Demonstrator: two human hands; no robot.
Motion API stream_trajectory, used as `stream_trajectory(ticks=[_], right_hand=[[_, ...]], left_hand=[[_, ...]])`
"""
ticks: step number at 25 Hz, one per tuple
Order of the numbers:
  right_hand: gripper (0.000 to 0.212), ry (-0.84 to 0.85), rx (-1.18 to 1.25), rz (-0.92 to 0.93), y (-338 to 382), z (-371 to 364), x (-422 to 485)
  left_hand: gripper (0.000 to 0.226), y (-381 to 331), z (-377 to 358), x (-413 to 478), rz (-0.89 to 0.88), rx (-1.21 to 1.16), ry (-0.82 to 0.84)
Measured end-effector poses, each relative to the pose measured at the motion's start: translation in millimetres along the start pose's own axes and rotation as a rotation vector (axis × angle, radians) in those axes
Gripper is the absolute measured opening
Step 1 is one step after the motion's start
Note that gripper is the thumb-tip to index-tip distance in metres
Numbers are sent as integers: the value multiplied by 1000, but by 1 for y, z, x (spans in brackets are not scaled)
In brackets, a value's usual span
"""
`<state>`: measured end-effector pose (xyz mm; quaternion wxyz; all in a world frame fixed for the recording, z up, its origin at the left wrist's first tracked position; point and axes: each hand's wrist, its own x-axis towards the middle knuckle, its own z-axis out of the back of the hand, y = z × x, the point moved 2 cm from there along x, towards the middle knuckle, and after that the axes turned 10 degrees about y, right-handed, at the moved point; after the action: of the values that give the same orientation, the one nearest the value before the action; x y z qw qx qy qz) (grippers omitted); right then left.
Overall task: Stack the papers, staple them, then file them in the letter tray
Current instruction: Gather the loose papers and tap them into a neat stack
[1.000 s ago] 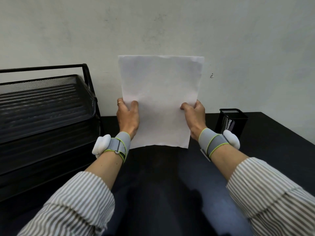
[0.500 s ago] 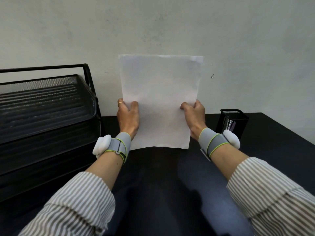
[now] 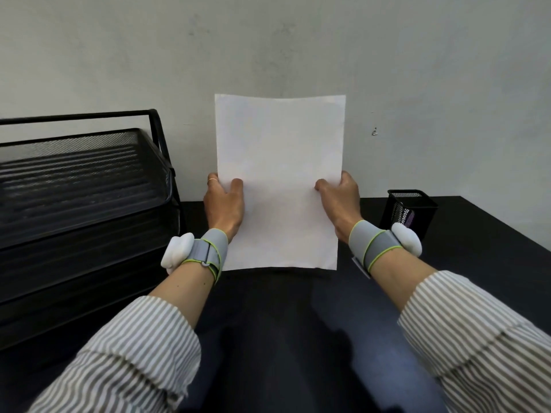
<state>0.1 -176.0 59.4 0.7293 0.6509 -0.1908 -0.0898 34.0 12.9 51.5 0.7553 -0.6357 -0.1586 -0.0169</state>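
The white sheets of plain paper stand upright, their bottom edge on or just above the matte black worktop; which, I cannot tell. The left hand and right hand each clamp a side edge. Squaring the stack probably calls for a loose grip and light taps on the worktop until the edges align, before stapling and filing in the black wire-mesh letter tray.

White papers are standing upright, bottom edge resting on the black desk; the black mesh letter tray is sitting to their left
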Motion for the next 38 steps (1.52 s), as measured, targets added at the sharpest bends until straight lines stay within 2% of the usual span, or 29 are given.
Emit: stream_trajectory(ticks=[6, 15, 23, 28, 33, 38], right_hand=[[16, 8, -45, -55, -8, -4, -9], [43, 97, -192, -218, -42, -16, -19], [44, 202, -322, -320, -63, -24, -22], [44, 268, -441, -313, -67, -26, -21], [58, 316, -508, -295, -74, -33, -25], [59, 334, -598, -265, -78, -36, -27]], left_hand=[[36, 11, 4, 2, 77, 113, 42], [39, 42, 11, -7, 232, 408, 158], [39, 66, 17, -8, 295, 562, 256], [43, 74, 20, -5, 321, 689, 312], [41, 76, 22, -10, 292, 836, 347], [49, 79, 20, -16, 271, 978, 400]])
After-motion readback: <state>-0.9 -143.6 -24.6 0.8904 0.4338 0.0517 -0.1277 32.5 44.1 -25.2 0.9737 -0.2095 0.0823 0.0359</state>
